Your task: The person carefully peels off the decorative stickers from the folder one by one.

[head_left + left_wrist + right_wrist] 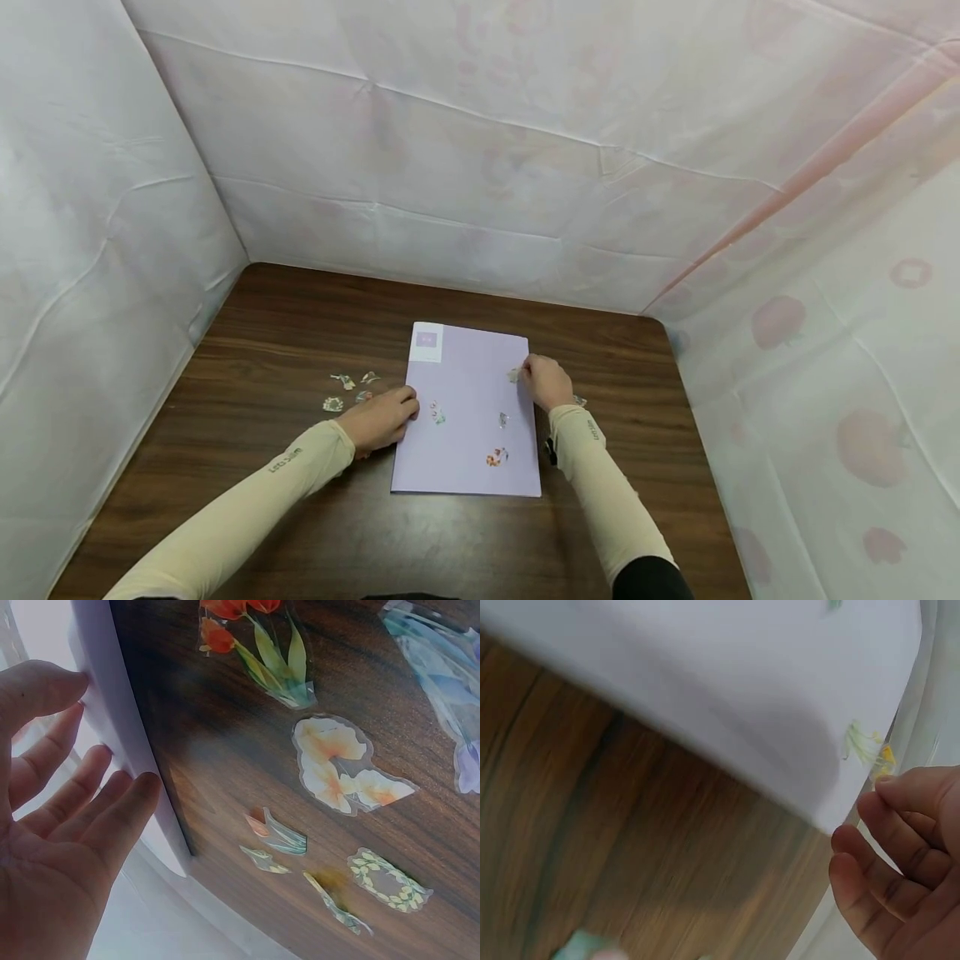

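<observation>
A light purple folder (468, 417) lies on the table with flower stickers on it: a pale one (437, 412), a small one (503, 420) and an orange one (496, 457). My left hand (381, 419) rests at its left edge, fingertips touching it, fingers loosely bent in the left wrist view. Over the upper right edge, my right hand (549, 382) pinches a yellow-and-green flower sticker (864, 746) between thumb and forefinger. Beside my left hand lie loose stickers, among them orange tulips (266, 645), a white-and-orange flower (334, 765) and a leafy wreath (386, 879).
The dark wood table (300, 333) is enclosed by pale cloth walls (465, 167) at the back and sides. A white label (427, 342) marks the folder's upper left corner. Another sticker (580, 401) lies partly hidden behind my right wrist.
</observation>
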A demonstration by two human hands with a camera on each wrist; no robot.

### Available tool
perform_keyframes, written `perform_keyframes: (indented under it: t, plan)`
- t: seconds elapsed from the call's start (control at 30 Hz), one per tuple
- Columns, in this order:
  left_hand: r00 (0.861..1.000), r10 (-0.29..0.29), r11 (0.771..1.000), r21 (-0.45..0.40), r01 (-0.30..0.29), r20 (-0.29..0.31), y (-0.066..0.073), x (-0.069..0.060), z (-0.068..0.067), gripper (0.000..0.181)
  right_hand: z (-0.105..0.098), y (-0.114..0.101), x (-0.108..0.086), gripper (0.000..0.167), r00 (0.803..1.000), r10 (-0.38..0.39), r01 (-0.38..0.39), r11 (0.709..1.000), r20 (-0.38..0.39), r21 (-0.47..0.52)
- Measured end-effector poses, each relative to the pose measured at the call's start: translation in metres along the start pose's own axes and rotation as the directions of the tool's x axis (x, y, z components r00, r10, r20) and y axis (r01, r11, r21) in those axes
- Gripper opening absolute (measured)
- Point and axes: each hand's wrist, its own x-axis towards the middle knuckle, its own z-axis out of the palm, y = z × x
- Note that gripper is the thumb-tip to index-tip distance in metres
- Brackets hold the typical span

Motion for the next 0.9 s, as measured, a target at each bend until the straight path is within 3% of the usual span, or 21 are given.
perform_keyframes:
  t: [0.27, 0.47, 0.67, 0.9]
  plan:
    - [1.000, -0.012, 1.000, -0.002, 0.012, 0.007, -0.002, 0.000, 0.002, 0.015, -0.019, 0.042, -0.012, 0.015, 0.994, 0.108, -0.108, 0.994, 0.029, 0.000]
    - [1.000, -0.014, 1.000, -0.002, 0.014, 0.005, -0.002, -0.001, 0.002, 0.015, -0.022, 0.063, -0.021, 0.015, 0.990, 0.143, -0.143, 0.990, -0.003, 0.009]
    - [1.000, -0.008, 1.000, -0.002, 0.008, -0.010, -0.004, -0.002, 0.001, 0.014, -0.020, 0.071, -0.026, 0.015, 0.992, 0.129, -0.129, 0.992, -0.010, 0.010]
    - [1.000, -0.009, 1.000, 0.001, 0.009, -0.014, -0.004, -0.003, 0.001, 0.014, -0.019, 0.064, -0.027, 0.013, 0.993, 0.112, -0.112, 0.994, -0.029, 0.006]
